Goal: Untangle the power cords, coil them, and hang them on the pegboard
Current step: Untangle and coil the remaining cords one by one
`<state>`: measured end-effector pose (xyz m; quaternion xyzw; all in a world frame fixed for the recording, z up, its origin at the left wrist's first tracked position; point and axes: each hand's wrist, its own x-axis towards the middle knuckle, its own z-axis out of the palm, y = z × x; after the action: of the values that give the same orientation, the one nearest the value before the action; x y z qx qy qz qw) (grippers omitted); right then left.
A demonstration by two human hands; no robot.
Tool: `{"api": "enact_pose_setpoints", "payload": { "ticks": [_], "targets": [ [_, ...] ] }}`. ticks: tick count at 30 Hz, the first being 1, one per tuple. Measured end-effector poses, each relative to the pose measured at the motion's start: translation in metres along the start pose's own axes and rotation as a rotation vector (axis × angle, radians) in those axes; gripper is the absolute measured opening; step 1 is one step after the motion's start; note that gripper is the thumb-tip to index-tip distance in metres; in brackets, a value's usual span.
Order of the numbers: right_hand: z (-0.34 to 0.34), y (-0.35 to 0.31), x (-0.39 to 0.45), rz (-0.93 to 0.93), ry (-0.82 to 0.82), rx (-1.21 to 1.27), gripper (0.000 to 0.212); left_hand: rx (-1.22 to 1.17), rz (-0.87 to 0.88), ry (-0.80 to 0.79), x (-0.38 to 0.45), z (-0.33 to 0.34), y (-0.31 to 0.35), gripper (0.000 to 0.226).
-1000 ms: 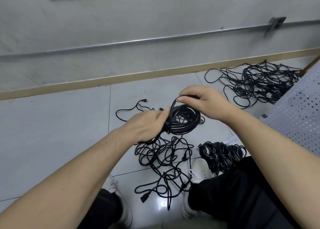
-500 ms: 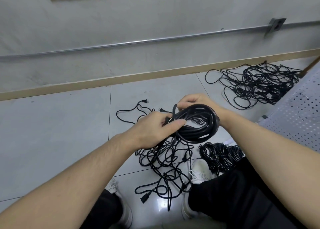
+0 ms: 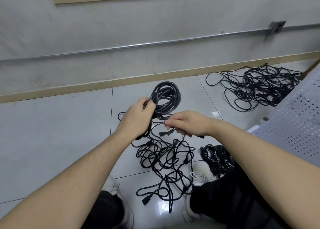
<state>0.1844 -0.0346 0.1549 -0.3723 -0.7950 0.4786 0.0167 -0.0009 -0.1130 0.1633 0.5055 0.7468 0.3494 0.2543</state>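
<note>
Black coiled cord [image 3: 165, 98] is gripped by the left hand [image 3: 136, 119]; its loose end [image 3: 170, 132] is pinched by the right hand [image 3: 188, 123].

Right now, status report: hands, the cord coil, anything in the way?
Left hand grips coiled cord. Right hand pinches its loose end. Tangled cords on floor below, still joined to coil.

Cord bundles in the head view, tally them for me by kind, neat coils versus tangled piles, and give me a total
Neat coils: 2, the held coil gripped by the left hand, and the floor coil.
Tangled piles: 2, the near tangle and the far tangle.
Total: 4
</note>
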Motion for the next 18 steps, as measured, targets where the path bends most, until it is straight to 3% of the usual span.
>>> {"api": "enact_pose_setpoints", "payload": {
  "ticks": [4, 9, 14, 18],
  "targets": [
    [0.0, -0.012, -0.011, -0.049, 0.059, -0.3, 0.026, 0.205, -0.083, 0.067, 0.009, -0.007, 0.0, 0.029],
    [0.003, -0.031, -0.023, -0.231, 0.149, -0.613, 0.029, 0.375, -0.07, 0.12, 0.011, 0.0, 0.003, 0.03],
    [0.003, -0.031, -0.033, -0.171, 0.208, -0.526, 0.022, 0.497, -0.016, 0.118, 0.012, 0.004, -0.002, 0.03],
    [0.002, -0.03, -0.028, -0.074, 0.403, -0.369, 0.009, 0.526, -0.017, 0.089, 0.014, 0.007, -0.008, 0.035]
  ]
}}
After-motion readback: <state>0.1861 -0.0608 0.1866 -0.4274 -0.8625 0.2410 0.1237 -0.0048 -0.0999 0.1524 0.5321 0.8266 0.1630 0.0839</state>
